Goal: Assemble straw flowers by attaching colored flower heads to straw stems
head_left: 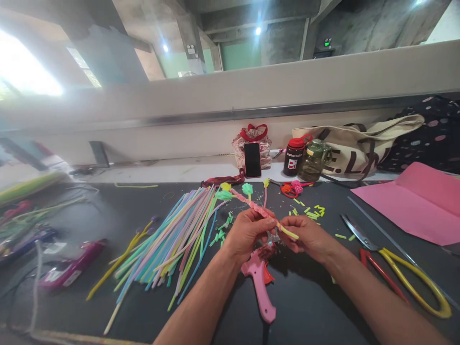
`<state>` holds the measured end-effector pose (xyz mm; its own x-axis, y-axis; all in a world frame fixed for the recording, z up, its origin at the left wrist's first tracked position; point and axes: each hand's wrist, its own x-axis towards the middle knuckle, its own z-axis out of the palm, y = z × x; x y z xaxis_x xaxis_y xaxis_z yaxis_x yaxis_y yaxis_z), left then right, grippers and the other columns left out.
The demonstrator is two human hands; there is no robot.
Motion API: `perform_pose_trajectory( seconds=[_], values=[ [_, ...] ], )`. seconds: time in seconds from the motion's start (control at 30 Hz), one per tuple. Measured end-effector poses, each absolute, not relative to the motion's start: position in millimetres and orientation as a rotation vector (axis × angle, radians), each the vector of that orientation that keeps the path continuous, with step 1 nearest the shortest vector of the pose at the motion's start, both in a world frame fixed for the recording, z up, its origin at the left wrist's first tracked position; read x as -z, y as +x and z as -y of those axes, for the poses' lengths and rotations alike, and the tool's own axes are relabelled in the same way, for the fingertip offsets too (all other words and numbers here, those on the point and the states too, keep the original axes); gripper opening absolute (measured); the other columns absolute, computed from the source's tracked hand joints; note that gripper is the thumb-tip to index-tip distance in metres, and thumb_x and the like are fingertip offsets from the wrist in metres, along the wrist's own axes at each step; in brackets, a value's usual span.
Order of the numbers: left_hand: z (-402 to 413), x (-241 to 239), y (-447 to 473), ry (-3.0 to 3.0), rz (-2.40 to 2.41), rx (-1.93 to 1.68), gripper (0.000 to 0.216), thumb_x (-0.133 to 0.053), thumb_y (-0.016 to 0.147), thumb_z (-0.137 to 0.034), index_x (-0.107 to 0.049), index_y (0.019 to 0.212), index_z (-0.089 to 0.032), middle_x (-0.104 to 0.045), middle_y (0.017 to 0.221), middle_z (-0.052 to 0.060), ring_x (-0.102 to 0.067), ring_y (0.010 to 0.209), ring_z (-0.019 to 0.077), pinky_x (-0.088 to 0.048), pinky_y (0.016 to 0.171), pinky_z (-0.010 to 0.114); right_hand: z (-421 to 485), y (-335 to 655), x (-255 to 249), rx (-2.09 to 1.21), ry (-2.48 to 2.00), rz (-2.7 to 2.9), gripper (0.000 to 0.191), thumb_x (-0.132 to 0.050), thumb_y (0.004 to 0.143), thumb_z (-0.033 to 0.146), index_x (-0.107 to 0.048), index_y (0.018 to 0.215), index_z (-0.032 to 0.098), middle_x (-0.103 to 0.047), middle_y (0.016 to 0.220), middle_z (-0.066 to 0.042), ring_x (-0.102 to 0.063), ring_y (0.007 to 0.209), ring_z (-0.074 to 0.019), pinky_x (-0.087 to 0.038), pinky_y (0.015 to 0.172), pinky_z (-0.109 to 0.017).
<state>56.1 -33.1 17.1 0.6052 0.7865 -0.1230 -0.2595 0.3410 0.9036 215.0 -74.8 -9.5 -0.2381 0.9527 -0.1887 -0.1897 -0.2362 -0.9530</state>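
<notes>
My left hand [247, 232] pinches a pipe-cleaner stem [256, 207] wrapped in pink, with a bare yellow tail towards me. Green and yellow tufts [224, 194] are at or near its far end. My right hand [301, 232] closes its fingers at the stem's yellow end; its fingertips are partly hidden. Just below the hands lies a pink hot glue gun [261, 292] with a red trigger, its front partly covered by the hands. Left of my left hand, a large bunch of pastel pipe cleaners [168, 235] is spread on the dark table.
Scissors [359, 232] with red and yellow handles lie at right, near pink paper [413, 201]. Cut yellow bits [312, 213] and green bits [220, 235] are scattered about. A phone [252, 160], a black bottle [293, 160] and a jug [312, 163] stand behind. A purple tool [74, 266] lies left.
</notes>
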Motion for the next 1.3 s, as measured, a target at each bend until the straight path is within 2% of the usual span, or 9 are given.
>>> perform_pose_trajectory(
  seconds=[0.1,0.23,0.47,0.63,0.83,1.07,1.3],
  values=[
    [36.4,-16.4,58.1,0.978,-0.627,-0.800,0.015,-0.066,0.062,-0.022,-0.057,0.070,-0.014,-0.055,0.056,-0.002,-0.045,0.046,0.0042,-0.029,0.040,0.015,72.7,209.8,16.8,-1.677,-1.030,1.006,0.027,-0.065,0.065,0.037,-0.053,0.060,0.014,-0.049,0.045,0.005,-0.036,0.031,-0.0026,-0.017,0.031,-0.016],
    [40.9,-16.2,60.8,1.054,-0.665,-0.889,0.013,-0.065,0.063,-0.020,-0.056,0.070,-0.014,-0.056,0.056,-0.002,-0.044,0.045,0.0043,-0.031,0.042,0.016,73.2,204.1,20.4,-1.730,-0.929,0.961,0.028,-0.063,0.068,0.036,-0.051,0.059,0.013,-0.046,0.041,0.006,-0.031,0.029,-0.0015,-0.012,0.032,-0.017],
    [47.2,-18.2,64.0,1.175,-0.725,-0.905,0.013,-0.061,0.066,-0.023,-0.054,0.071,-0.014,-0.052,0.053,-0.004,-0.041,0.041,0.0039,-0.029,0.041,0.017,73.4,202.5,18.6,-1.755,-0.835,0.964,0.029,-0.064,0.067,0.037,-0.050,0.057,0.014,-0.044,0.041,0.006,-0.028,0.028,-0.0012,-0.013,0.031,-0.018],
    [46.8,-24.9,62.0,1.205,-0.772,-0.838,0.017,-0.062,0.064,-0.026,-0.052,0.070,-0.014,-0.047,0.049,-0.006,-0.035,0.036,0.0033,-0.024,0.036,0.017,73.0,203.3,15.8,-1.619,-0.975,1.019,0.029,-0.065,0.064,0.034,-0.049,0.050,0.014,-0.045,0.040,0.005,-0.030,0.029,-0.0019,-0.015,0.030,-0.017],
    [40.9,-29.8,55.0,1.353,-0.806,-0.702,0.011,-0.060,0.062,-0.020,-0.051,0.065,-0.014,-0.043,0.048,-0.007,-0.035,0.036,0.0036,-0.025,0.036,0.017,73.4,208.8,13.5,-1.560,-1.132,1.077,0.022,-0.064,0.064,0.032,-0.054,0.057,0.014,-0.046,0.040,0.007,-0.033,0.030,-0.0027,-0.020,0.032,-0.017],
    [37.5,-22.2,51.6,1.514,-0.912,-0.575,0.004,-0.055,0.061,-0.016,-0.054,0.063,-0.014,-0.045,0.045,-0.006,-0.038,0.039,0.0051,-0.028,0.039,0.017,76.5,206.6,5.1,-1.387,-1.261,1.205,0.019,-0.059,0.067,0.028,-0.052,0.055,0.015,-0.041,0.039,0.008,-0.031,0.034,-0.0036,-0.019,0.036,-0.019],
    [34.0,-10.0,54.5,1.583,-1.045,-0.666,0.003,-0.054,0.062,-0.018,-0.055,0.061,-0.015,-0.049,0.044,-0.004,-0.044,0.040,0.0074,-0.031,0.039,0.017,77.9,200.7,4.9,-1.256,-1.319,1.214,0.018,-0.054,0.071,0.029,-0.056,0.060,0.015,-0.042,0.043,0.007,-0.032,0.037,-0.0051,-0.022,0.038,-0.020]
  ],
)
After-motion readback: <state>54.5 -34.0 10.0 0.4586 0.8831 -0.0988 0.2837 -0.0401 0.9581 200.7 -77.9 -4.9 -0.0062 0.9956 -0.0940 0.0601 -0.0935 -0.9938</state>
